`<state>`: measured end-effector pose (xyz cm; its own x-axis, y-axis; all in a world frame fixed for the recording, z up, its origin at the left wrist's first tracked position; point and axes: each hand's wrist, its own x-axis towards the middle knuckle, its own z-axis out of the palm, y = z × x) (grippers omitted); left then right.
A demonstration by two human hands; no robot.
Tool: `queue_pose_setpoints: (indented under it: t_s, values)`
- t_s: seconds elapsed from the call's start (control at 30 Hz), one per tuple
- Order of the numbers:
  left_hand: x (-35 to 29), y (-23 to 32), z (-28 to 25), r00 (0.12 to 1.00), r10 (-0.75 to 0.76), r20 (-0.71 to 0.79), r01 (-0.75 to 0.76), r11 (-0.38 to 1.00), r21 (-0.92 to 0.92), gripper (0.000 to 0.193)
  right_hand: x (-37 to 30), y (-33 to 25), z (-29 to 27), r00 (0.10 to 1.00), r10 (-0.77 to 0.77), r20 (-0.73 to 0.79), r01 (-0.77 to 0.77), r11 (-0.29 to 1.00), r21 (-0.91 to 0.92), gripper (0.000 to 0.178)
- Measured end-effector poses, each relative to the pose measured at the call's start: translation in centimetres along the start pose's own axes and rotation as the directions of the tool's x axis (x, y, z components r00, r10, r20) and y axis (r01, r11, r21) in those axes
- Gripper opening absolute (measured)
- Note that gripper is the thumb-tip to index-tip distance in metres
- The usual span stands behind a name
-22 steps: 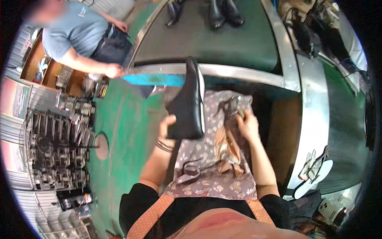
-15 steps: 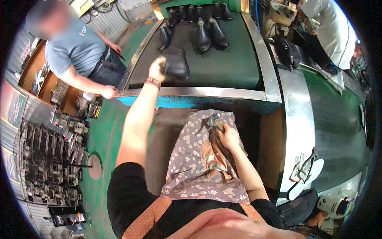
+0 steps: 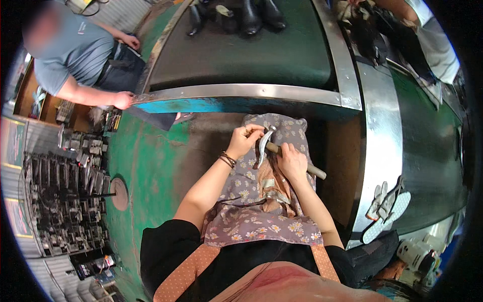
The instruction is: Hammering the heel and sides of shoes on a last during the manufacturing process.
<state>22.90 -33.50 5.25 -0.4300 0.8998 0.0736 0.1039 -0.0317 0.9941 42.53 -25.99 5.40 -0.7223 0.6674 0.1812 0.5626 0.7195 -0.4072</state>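
Grey floral apron cloth (image 3: 239, 194) is covering the wearer's lap, spreading beneath the fingers of both hands. Brown, crumpled material (image 3: 271, 189) is lying on it, just below the fingers. Over the lap, the right hand (image 3: 293, 160) is grasping a hammer (image 3: 273, 147) by its wooden handle, the fingers curling around it. The curved metal head is pointing away from these fingers, toward the left, while the handle's butt is sticking out on their other side. The left hand (image 3: 245, 141) is bending its thumb and fingers close together right beside the hammer head — whether they are pinching anything, I cannot tell.

Well to the right of the right fingers, a pale sole-shaped piece (image 3: 387, 221) is lying next to a pair of gloves (image 3: 378, 202). Ahead of both hands' fingers, a metal frame (image 3: 261, 90) is edging a dark belt (image 3: 241, 63). Farther beyond the fingers, black shoes (image 3: 250, 20) are standing on that belt. Far to the left, a co-worker (image 3: 78, 55) is resting one hand at the frame's corner.
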Motion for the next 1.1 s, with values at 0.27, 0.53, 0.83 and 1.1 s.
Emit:
queue_pose_setpoints:
  t_s: [0.27, 0.53, 0.83, 1.1]
  values:
    - [-0.8, -3.8, 1.1, 0.972, 0.011, -0.236, 0.006, 0.997, 0.072, 0.014, 0.4, 0.2, 1.2, 0.997, -0.058, 0.058, 0.06, 0.997, -0.043, 0.019]
    - [-1.4, -2.2, 0.6, 0.964, 0.082, -0.253, -0.05, 0.99, 0.129, 0.013, 0.0, -1.1, 0.1, 0.993, -0.082, 0.09, 0.088, 0.994, -0.065, 0.023]
    - [-1.0, -1.5, 1.0, 0.963, 0.112, -0.244, -0.04, 0.958, 0.283, 0.012, -0.2, -2.0, -0.8, 0.99, -0.114, 0.077, 0.125, 0.98, -0.153, 0.017]
    - [-0.7, -1.5, 1.1, 0.943, 0.152, -0.297, -0.044, 0.94, 0.339, 0.012, 0.3, -2.5, -0.8, 0.985, -0.149, 0.09, 0.162, 0.973, -0.164, 0.019]
